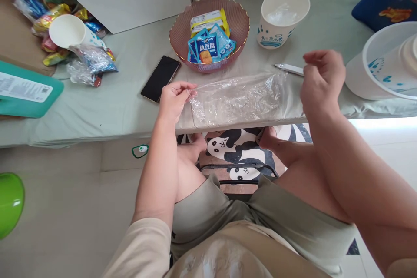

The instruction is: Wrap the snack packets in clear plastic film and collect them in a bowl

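The left hand point(176, 99) held the near-left end of a clear plastic film point(237, 100) pinched between thumb and fingertips; the film lay crumpled and stretched sideways along the front edge of the worktop point(124, 115), which was covered in pale green cloth; the right hand point(322, 80) was raised off the film's right end with its fingers curled inward, and whether it gripped anything could not be told; a slim white-handled cutter point(291, 69) lay just beside it, its tip pointing left and its other end hidden behind the hand.

Behind the film stood a pink ribbed bowl point(178, 30) with a gold rim; blue packets point(208, 47) lay in its front part, with yellow-and-white packets point(208, 21) behind them; a black phone point(160, 78) lay aslant to the left of the bowl, near the left hand; to the bowl's right stood an upright paper cup point(273, 40) with crumpled clear plastic point(283, 14) inside.

At the far right, a translucent tub point(356, 74) held printed paper cups point(381, 69); at the upper left, another paper cup point(67, 30) leaned among colourful wrapped packets point(52, 17); a teal case point(29, 106) with a white label lay in front of them.
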The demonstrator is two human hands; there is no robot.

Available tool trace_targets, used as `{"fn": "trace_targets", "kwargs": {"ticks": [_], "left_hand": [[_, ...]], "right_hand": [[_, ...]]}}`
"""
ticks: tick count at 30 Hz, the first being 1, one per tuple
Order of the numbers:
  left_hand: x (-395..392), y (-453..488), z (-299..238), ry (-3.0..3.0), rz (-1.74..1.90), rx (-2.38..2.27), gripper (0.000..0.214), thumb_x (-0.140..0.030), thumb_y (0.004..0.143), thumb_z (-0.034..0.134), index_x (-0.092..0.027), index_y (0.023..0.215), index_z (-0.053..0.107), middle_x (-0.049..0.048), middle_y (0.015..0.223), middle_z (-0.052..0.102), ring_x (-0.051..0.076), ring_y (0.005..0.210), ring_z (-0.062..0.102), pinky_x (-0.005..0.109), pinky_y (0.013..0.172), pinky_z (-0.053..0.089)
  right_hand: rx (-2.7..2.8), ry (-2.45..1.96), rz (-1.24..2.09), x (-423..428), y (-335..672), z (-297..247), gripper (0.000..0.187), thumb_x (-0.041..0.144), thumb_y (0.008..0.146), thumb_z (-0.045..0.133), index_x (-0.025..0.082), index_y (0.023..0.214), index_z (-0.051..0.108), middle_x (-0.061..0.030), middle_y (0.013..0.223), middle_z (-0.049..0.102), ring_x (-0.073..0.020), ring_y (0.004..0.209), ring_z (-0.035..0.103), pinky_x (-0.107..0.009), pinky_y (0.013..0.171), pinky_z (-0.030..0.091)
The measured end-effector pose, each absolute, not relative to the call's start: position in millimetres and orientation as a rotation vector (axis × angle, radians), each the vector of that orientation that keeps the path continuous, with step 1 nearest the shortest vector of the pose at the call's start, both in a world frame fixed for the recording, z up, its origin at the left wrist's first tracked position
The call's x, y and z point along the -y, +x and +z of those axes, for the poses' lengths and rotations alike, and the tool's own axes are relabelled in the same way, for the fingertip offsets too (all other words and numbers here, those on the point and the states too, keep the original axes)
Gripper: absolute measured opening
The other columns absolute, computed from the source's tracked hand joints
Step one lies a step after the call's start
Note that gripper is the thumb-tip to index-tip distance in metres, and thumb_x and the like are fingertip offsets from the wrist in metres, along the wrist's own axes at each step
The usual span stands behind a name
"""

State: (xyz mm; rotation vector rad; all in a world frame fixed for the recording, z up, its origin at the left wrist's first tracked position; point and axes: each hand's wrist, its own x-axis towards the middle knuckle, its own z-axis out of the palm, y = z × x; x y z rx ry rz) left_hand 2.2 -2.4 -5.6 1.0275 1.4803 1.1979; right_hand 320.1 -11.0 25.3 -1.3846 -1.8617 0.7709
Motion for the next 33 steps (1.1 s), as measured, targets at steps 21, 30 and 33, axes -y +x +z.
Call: {"fn": "trace_targets", "kwargs": {"ticks": [21,30,33], "left_hand": [[33,11,42,1.040,1.238,-1.188,0.060,-0.020,0.060,0.080,-0.035,0.112,0.055,-0.0013,0.096,0.065,0.005,0.047,0.041,0.022,0.040,0.033],[83,12,85,1.275,1.087,-0.860,0.053,-0.018,0.050,0.085,-0.030,0.094,0.059,0.0001,0.081,0.061,0.016,0.064,0.062,0.020,0.036,0.042],[75,-1,88,1.291,1.403,-0.836,0.056,-0.003,0.049,0.078,-0.029,0.094,0.055,-0.0015,0.082,0.063,0.015,0.071,0.062,0.015,0.037,0.038]], "right_hand": [[2.260,-1.384,0.401,26,283,26,0.059,0.026,0.084,0.055,0.027,0.143,0.060,-0.0129,0.153,0.058,-0.0383,0.144,0.051,-0.061,0.119,0.040],[2.421,-0.837,0.836,35,234,66,0.041,0.028,0.078,0.066,0.024,0.119,0.067,-0.0031,0.096,0.073,-0.0246,0.098,0.067,-0.044,0.099,0.050],[2.370,-0.860,1.093,41,240,67,0.005,0.022,0.077,0.065,0.023,0.082,0.063,0.0034,0.063,0.057,-0.0132,0.060,0.051,-0.030,0.067,0.043]]}}
